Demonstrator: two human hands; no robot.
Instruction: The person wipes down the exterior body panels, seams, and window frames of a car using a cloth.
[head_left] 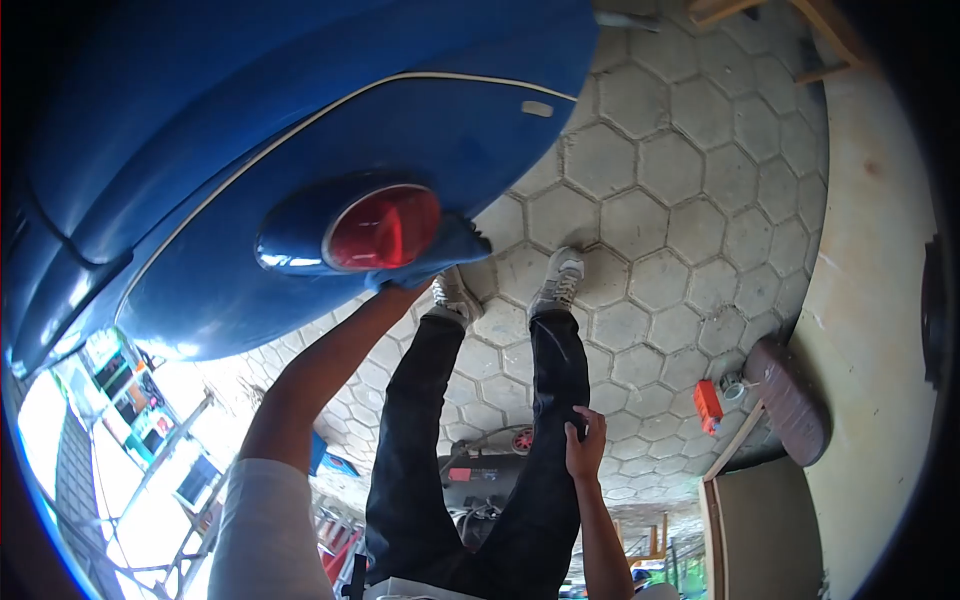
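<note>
My left hand is covered by a blue cloth (435, 257), which it presses against the lower right edge of a red tail light (385, 227); its fingers are hidden in the folds. The light sits in a raised oval housing on the rounded blue body of a vehicle (240, 285). A pale trim line curves across that bodywork above the light. My right hand (588, 445) lies by my right knee on the black trousers, fingers loosely bent and thumb apart, with nothing visible in it.
Hexagonal paving (640, 220) lies under my shoes. To the right are an orange carton (708, 406), a small tin (733, 386) and a brown padded seat (790, 400) near a pale wall (870, 300). A dark machine with a red wheel (523, 440) stands behind my legs.
</note>
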